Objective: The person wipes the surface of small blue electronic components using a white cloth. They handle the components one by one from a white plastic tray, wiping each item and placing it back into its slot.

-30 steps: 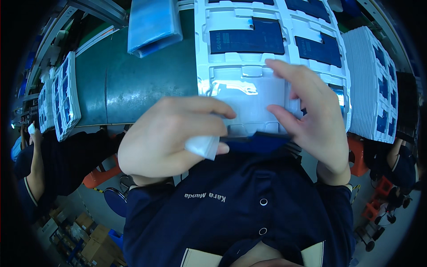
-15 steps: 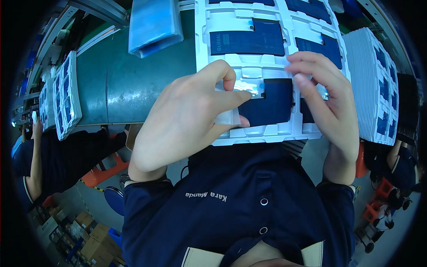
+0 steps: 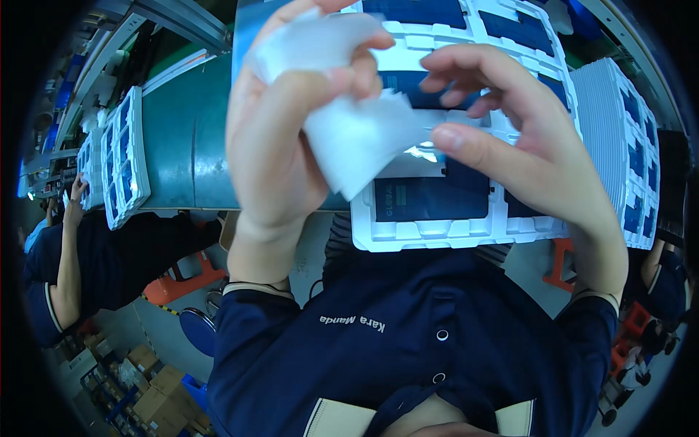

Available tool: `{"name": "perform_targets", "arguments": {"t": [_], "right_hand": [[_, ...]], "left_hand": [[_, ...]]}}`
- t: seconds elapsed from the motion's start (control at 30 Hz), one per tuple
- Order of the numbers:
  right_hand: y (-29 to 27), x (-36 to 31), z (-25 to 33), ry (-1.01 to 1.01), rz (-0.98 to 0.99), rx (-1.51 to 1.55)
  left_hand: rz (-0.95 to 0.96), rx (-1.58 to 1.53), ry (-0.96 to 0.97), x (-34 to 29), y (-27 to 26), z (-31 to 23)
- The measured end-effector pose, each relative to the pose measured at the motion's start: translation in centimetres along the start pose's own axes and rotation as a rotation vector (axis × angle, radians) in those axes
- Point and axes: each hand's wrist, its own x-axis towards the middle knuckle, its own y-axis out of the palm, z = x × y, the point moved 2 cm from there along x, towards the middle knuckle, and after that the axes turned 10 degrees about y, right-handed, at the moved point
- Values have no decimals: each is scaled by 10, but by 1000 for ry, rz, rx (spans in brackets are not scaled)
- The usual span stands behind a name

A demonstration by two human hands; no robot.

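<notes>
A crumpled white wipe [image 3: 360, 138] is in my left hand [image 3: 280, 124], which is raised over the near left part of a white plastic tray [image 3: 419, 237]. Thumb and fingers close around the wipe, which is partly blurred. Flat black battery packs sit in the tray's pockets; the nearest battery pack [image 3: 433, 197] lies just below the wipe. My right hand [image 3: 510, 124] hovers over the middle of the tray, thumb and fingers apart and curved. I see nothing held in it. Between the hands the tray surface is partly covered.
A tall stack of white trays [image 3: 619, 146] stands to the right. More filled trays [image 3: 124, 160] are at the left end of the green work surface [image 3: 189, 146]. A co-worker [image 3: 95, 262] is at far left, beside an orange stool [image 3: 186, 280]. Cardboard boxes [image 3: 160, 400] lie on the floor.
My left hand has lifted off the nearest battery pack, up and to the left, and turned so the wipe shows. My right hand's fingers have spread from the thumb.
</notes>
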Motion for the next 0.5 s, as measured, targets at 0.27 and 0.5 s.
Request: {"name": "perform_targets", "arguments": {"t": [0.27,0.5], "right_hand": [[2,32,-20,162,-35,475],[-16,48,-35,13,-345,323]], "left_hand": [[-154,248,58,15,0,33],[-25,64,103,53,-27,38]]}}
